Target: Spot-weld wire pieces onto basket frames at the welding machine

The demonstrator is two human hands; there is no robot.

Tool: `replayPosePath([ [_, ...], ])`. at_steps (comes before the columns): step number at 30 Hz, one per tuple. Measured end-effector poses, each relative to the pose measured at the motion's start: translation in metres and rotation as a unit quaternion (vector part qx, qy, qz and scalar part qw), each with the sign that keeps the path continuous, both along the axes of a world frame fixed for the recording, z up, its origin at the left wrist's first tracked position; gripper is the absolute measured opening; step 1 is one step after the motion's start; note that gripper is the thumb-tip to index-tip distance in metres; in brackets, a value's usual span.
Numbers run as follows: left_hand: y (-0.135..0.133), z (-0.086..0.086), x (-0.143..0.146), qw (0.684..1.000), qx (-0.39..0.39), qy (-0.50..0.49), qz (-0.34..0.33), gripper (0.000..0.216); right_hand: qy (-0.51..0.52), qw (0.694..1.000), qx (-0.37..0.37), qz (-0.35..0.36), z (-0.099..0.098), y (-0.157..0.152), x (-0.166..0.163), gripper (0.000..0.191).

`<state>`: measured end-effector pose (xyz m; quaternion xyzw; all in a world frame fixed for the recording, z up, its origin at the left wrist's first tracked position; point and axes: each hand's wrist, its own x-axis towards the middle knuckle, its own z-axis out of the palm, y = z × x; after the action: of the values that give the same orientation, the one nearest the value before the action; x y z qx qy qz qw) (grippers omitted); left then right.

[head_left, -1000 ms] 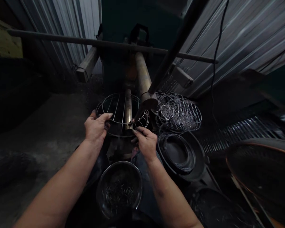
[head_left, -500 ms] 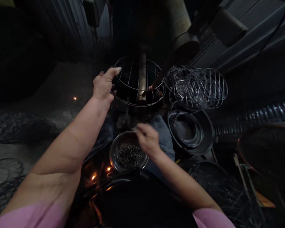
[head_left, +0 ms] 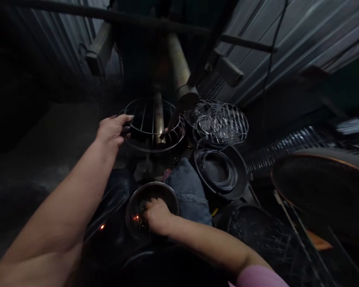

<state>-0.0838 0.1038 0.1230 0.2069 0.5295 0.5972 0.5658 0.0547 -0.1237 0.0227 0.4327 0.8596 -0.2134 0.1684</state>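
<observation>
My left hand (head_left: pixel 112 129) grips the left rim of a round wire basket frame (head_left: pixel 152 124) that sits over a metal rod of the machine (head_left: pixel 159 117). My right hand (head_left: pixel 156 215) reaches down into a shiny metal bowl (head_left: pixel 151 209) on my lap that holds several short wire pieces. Its fingers are curled among the wire pieces, and what they pinch is hidden. A small orange spark glows at the bowl's left side.
A pile of finished wire frames (head_left: pixel 221 123) lies to the right of the machine. Below it a dark pan (head_left: pixel 224 173) holds wire rings. A large dark round tray (head_left: pixel 320 187) sits at far right. Corrugated metal walls stand behind.
My right hand has dropped from the wire frame into the metal bowl. My left hand has stayed on the frame's left rim. The camera swung down and back up.
</observation>
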Motion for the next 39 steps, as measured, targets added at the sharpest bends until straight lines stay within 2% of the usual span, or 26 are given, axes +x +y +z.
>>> replayPosePath([
  [3,-0.001,-0.003,-0.003,1.000,-0.005,0.006,-0.011,0.036,0.027,0.999,0.001,-0.019,0.003,0.005,0.007,0.015],
  [6,-0.012,-0.008,-0.004,0.999,0.031,0.005,0.011,0.034,0.073,0.994,-0.013,-0.083,0.009,0.006,0.022,0.020],
  [10,-0.036,-0.013,0.002,0.997,0.069,-0.005,0.036,0.034,0.212,0.957,-0.047,-0.193,0.027,0.011,0.048,0.033],
  [12,-0.046,-0.012,0.007,0.996,0.073,-0.018,0.036,0.033,0.312,0.922,-0.031,-0.228,0.045,0.020,0.057,0.033],
  [14,-0.055,-0.011,0.011,0.996,0.072,-0.031,0.039,0.033,0.409,0.873,0.032,-0.264,0.068,0.035,0.062,0.024],
  [16,-0.061,-0.010,0.014,0.996,0.074,-0.040,0.042,0.033,0.506,0.797,0.126,-0.305,0.088,0.055,0.061,0.014],
  [18,-0.065,-0.009,0.017,0.995,0.085,-0.046,0.036,0.033,0.577,0.716,0.196,-0.341,0.100,0.075,0.057,0.011],
  [19,-0.067,-0.008,0.017,0.994,0.091,-0.048,0.030,0.033,0.596,0.688,0.212,-0.355,0.102,0.084,0.054,0.011],
  [20,-0.068,-0.008,0.018,0.994,0.096,-0.048,0.026,0.034,0.605,0.673,0.215,-0.368,0.101,0.092,0.051,0.012],
  [27,-0.066,-0.006,0.017,0.990,0.130,-0.041,0.042,0.033,0.582,0.656,0.172,-0.449,0.082,0.109,0.043,0.014],
  [33,-0.064,-0.003,0.018,0.990,0.131,-0.049,0.035,0.035,0.613,0.598,0.125,-0.500,0.090,0.113,0.036,0.020],
  [36,-0.061,-0.003,0.018,0.990,0.124,-0.052,0.039,0.036,0.624,0.584,0.116,-0.506,0.092,0.114,0.034,0.021],
  [39,-0.057,-0.003,0.018,0.991,0.118,-0.048,0.040,0.038,0.627,0.582,0.113,-0.506,0.092,0.117,0.034,0.021],
])
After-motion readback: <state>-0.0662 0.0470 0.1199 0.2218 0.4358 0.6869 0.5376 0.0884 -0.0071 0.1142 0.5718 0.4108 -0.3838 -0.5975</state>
